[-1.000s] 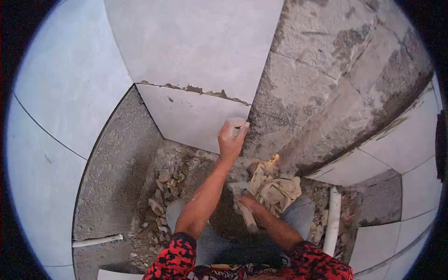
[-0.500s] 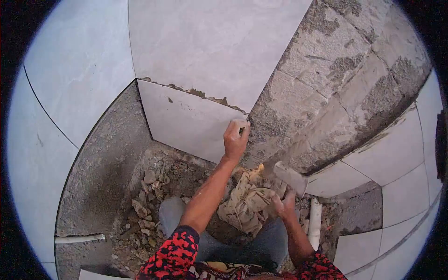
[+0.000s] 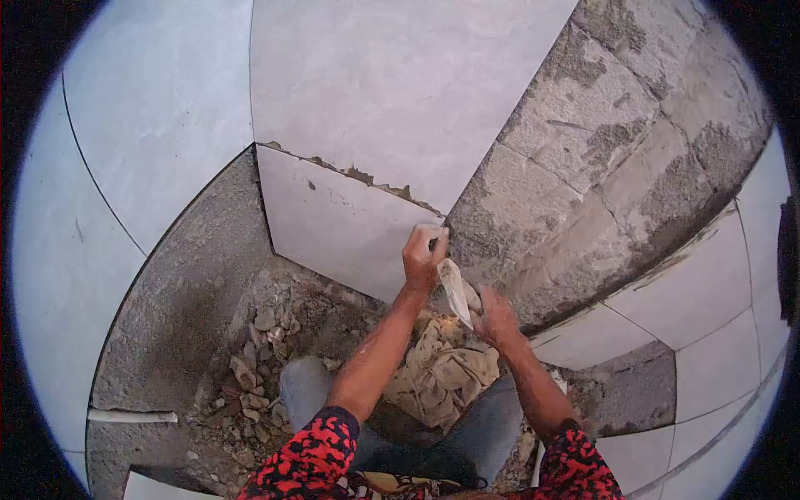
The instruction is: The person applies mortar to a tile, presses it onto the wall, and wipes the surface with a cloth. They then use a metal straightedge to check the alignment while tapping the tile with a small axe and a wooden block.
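Observation:
My left hand (image 3: pixel 425 257) is closed in a pinch at the upper right corner of a pale wall tile (image 3: pixel 342 225). Whatever its fingertips hold is hidden. My right hand (image 3: pixel 497 320) grips a trowel (image 3: pixel 454 290) with a pale, mortar-smeared blade, tilted upward just below my left hand. Along the tile's upper edge, grey mortar (image 3: pixel 360 177) squeezes out of the joint with the larger tile (image 3: pixel 400 92) above. Below my hands, a crumpled beige cloth (image 3: pixel 442 371) lies between my knees.
Bare mortar-streaked wall (image 3: pixel 575 192) rises on the right. Broken rubble (image 3: pixel 250 387) lies at lower left, near a white pipe (image 3: pixel 133 416). Large tiles (image 3: pixel 150 125) cover the left side, and more tiles (image 3: pixel 692 283) line the right.
My right hand has brought the trowel up and left, close to my left hand. My left hand stays at the tile corner. The view has shifted slightly.

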A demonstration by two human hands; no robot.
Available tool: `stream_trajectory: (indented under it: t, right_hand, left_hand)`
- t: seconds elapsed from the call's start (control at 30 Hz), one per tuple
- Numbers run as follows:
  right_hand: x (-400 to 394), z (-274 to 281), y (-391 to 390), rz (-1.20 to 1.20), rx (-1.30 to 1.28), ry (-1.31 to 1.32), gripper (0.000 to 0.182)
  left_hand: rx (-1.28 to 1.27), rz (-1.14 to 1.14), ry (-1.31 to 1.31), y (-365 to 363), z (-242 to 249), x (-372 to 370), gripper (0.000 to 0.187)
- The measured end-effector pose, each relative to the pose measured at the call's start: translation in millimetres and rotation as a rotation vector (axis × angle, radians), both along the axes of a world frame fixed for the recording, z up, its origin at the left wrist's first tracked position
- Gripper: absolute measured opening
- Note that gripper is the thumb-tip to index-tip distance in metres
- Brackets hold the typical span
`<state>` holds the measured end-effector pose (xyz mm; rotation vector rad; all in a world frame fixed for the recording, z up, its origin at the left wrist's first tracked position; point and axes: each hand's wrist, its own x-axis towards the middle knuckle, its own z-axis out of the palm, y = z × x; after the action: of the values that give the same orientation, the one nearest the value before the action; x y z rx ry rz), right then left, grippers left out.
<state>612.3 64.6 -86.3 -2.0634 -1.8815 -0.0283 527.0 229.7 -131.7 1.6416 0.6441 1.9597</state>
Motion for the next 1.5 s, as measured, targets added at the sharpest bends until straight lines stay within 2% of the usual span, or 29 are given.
stream_trajectory:
  t: [0.23,0.43,0.53,0.6,0.63,0.8,0.9,0.93,1.0,1.1,1.33,1.4,1.5]
  right_hand:
    - [4,3,8,-0.007,-0.038,0.024,0.048]
    - [5,16,13,0.01,-0.063,-0.142,0.046]
    - [7,27,25,0.131,-0.028,-0.17,0.046]
    - [12,27,37,-0.061,-0.141,-0.159,0.045]
    - [12,27,36,-0.064,-0.14,-0.158,0.045]
    - [5,25,25,0.158,-0.044,-0.264,0.046]
    - [23,10,38,0.118,0.018,-0.352,0.05]
    - [28,7,39,0.117,0.017,-0.352,0.05]
    - [15,27,41,-0.079,-0.153,-0.225,0.051]
    - [10,23,25,0.058,-0.085,-0.207,0.05]
    - [1,37,30,-0.088,-0.212,-0.165,0.053]
    - [4,34,25,0.121,-0.004,-0.29,0.05]
    - [15,25,32,0.155,-0.045,-0.322,0.05]
  left_hand:
    - [-0.003,-0.011,-0.02,0,1,2,0.012]
    - [0.027,0.01,-0.084,3,3,1,0.012]
    - [0.046,-0.012,-0.106,3,3,0,0.012]
    - [0.024,-0.049,-0.085,3,-1,-1,0.014]
    - [0.025,-0.053,-0.084,2,-2,0,0.014]
    - [-0.043,-0.026,-0.114,2,2,1,0.013]
    - [-0.013,-0.004,-0.073,1,7,-3,0.014]
    - [0.026,-0.044,-0.08,3,7,-6,0.014]
    - [0.04,-0.101,-0.133,4,8,-4,0.013]
    - [0.016,-0.031,-0.084,6,5,-2,0.015]
    - [-0.03,0.03,-0.091,7,2,8,0.015]
    - [-0.057,0.027,-0.106,6,2,8,0.015]
    - [-0.063,0.026,-0.107,10,-5,13,0.016]
